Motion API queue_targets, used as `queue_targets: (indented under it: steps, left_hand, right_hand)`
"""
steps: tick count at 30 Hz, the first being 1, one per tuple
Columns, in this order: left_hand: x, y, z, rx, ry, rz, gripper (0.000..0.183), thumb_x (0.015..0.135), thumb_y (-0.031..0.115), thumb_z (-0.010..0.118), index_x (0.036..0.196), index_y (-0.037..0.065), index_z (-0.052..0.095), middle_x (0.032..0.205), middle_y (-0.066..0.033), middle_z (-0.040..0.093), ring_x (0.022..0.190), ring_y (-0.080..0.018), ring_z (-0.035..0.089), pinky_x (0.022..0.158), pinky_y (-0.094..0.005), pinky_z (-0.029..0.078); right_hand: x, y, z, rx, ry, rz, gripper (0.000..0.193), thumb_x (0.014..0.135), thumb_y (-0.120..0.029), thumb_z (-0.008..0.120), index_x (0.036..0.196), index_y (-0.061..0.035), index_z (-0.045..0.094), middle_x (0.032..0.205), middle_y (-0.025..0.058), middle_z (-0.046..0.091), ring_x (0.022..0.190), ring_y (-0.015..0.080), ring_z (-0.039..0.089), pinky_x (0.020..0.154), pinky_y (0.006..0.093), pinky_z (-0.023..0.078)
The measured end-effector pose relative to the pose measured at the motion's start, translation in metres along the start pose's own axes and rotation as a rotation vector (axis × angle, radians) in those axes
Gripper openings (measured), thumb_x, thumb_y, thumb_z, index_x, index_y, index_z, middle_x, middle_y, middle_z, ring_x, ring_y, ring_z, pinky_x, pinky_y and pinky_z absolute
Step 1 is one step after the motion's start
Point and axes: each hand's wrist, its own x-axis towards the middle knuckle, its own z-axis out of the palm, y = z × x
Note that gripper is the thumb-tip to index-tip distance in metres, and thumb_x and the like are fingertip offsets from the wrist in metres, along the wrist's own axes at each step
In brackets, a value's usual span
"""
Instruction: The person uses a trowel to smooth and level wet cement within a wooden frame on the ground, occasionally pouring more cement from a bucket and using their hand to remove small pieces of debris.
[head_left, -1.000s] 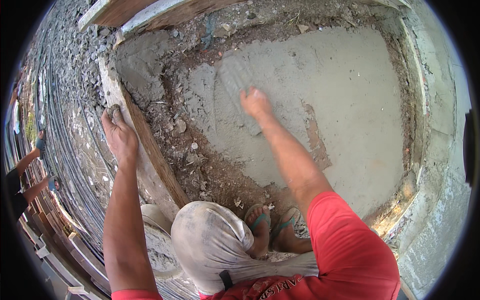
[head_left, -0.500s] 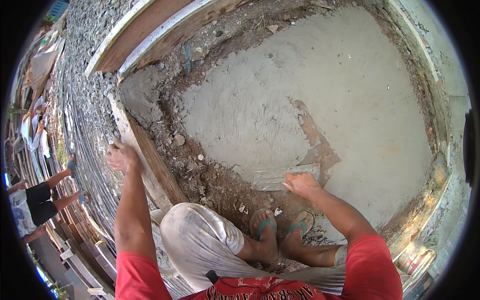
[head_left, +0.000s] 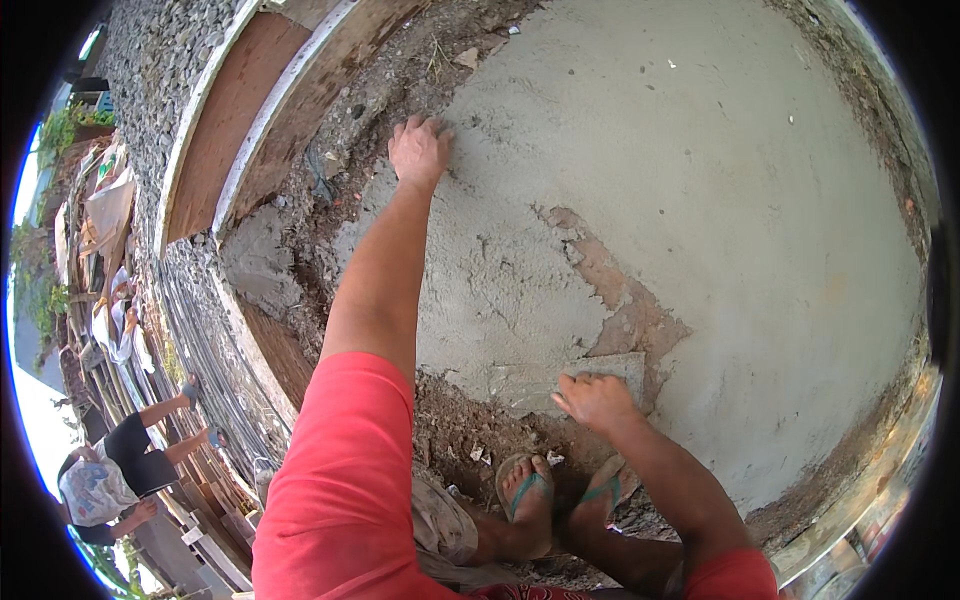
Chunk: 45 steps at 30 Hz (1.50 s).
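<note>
Wet grey cement (head_left: 760, 230) covers most of the ground before me, with a rough bare brownish patch (head_left: 625, 300) in it. My right hand (head_left: 600, 400) is closed over a flat, cement-smeared float (head_left: 628, 370), which lies on the cement by its near edge. The grip under my fingers is hidden. My left arm stretches far forward. My left hand (head_left: 420, 152) is set down at the cement's far-left edge, where it meets the dirt; its fingers are bent and slightly apart, their tips partly hidden. I see nothing held in it.
Long boards (head_left: 270, 110) stand on edge at the upper left, beside gravel (head_left: 150, 60). A wooden beam (head_left: 270, 345) lies below them. My sandalled feet (head_left: 528, 495) stand on loose dirt at the near edge. Another person (head_left: 110, 480) is at far left, near stacked timber.
My left hand has left the wooden beam and reached forward to the cement's far-left edge. My body leans further forward. My right hand stays on the float, almost in the same place.
</note>
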Motion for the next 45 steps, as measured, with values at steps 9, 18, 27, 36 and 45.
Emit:
queue_targets:
  steps: [9, 18, 27, 36, 45]
  left_hand:
    - [0.026, 0.039, 0.029, 0.194, -0.003, 0.176, 0.027, 0.090, 0.029, 0.069, 0.114, 0.017, 0.069, 0.121, -0.0049, 0.067, 0.116, -0.0284, 0.059, 0.094, -0.0441, 0.048]
    - [-0.026, -0.003, -0.085, -0.131, 0.022, 0.103, 0.025, 0.093, 0.034, 0.069, 0.110, 0.016, 0.068, 0.110, -0.0096, 0.071, 0.104, -0.0322, 0.067, 0.086, -0.0410, 0.053]
    - [-0.271, -0.381, -0.180, 0.201, 0.298, -1.098, 0.054, 0.095, 0.050, 0.061, 0.134, 0.012, 0.061, 0.127, -0.0208, 0.066, 0.116, -0.0360, 0.064, 0.102, -0.0444, 0.047]
    - [-0.322, -0.314, -0.150, 0.200, 0.047, -1.130, 0.082, 0.089, 0.071, 0.057, 0.128, -0.001, 0.051, 0.124, -0.0212, 0.060, 0.118, -0.0392, 0.060, 0.099, -0.0518, 0.048]
    - [-0.303, -0.295, -0.142, 0.072, -0.046, -1.135, 0.078, 0.092, 0.065, 0.059, 0.130, -0.002, 0.049, 0.126, -0.0234, 0.057, 0.122, -0.0413, 0.054, 0.102, -0.0500, 0.044]
  right_hand:
    - [-0.002, 0.005, 0.012, -0.004, 0.041, 0.009, 0.035, 0.096, -0.045, 0.060, 0.089, -0.0111, 0.056, 0.071, 0.0071, 0.067, 0.060, 0.0235, 0.070, 0.051, 0.0368, 0.056]
    - [-0.010, 0.009, 0.008, -0.006, 0.048, 0.032, 0.033, 0.097, -0.043, 0.060, 0.090, -0.0111, 0.056, 0.072, 0.0076, 0.068, 0.063, 0.0241, 0.071, 0.053, 0.0374, 0.057]
    - [0.004, -0.005, 0.000, -0.021, -0.037, 0.085, 0.037, 0.097, -0.045, 0.059, 0.092, -0.0086, 0.057, 0.077, 0.0109, 0.071, 0.073, 0.0289, 0.073, 0.060, 0.0440, 0.058]
    - [0.033, -0.071, -0.032, 0.008, -0.080, 0.253, 0.042, 0.098, -0.047, 0.058, 0.096, -0.0056, 0.060, 0.075, 0.0181, 0.071, 0.072, 0.0379, 0.072, 0.063, 0.0526, 0.056]
    - [0.311, 0.002, -0.115, -0.124, 0.131, 0.508, 0.045, 0.099, -0.045, 0.057, 0.115, -0.0033, 0.063, 0.102, 0.0219, 0.074, 0.098, 0.0393, 0.072, 0.083, 0.0508, 0.058]
